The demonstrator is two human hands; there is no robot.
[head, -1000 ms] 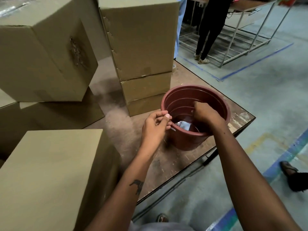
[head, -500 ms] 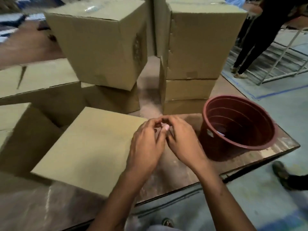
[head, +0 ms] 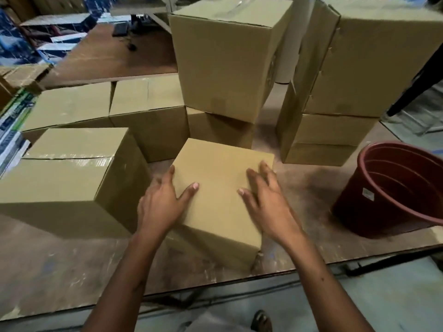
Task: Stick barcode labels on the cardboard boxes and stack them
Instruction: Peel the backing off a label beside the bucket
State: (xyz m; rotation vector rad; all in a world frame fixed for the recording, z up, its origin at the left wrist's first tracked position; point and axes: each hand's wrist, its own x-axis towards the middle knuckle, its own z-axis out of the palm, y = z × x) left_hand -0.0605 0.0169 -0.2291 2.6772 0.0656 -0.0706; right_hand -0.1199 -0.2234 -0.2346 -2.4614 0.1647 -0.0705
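A small cardboard box [head: 220, 192] sits on the worn brown surface [head: 72, 267] near its front edge, directly between both hands. The left hand [head: 160, 207] lies at the box's left top edge, its thumb stretched across the top face and its fingers spread and reaching down along the left side; it is largely open and lies against the box rather than clenching it. The right hand [head: 266, 200] rests on the right part of the top face, fingers straight and splayed toward the far right corner, flat and open, holding nothing. The box is plain tan, closed, with a smooth top on which no label can be seen; it stands turned slightly, one corner pointing toward the person. To its left stands a larger taped box [head: 64, 173], just beside it. Behind, more tan boxes stand in stacks: a tall box [head: 223, 61] sits on a lower row, and another stack [head: 340, 92] rises to the right. A reddish-brown plastic bucket [head: 393, 202] stands on the surface at the right, apart from the small box.
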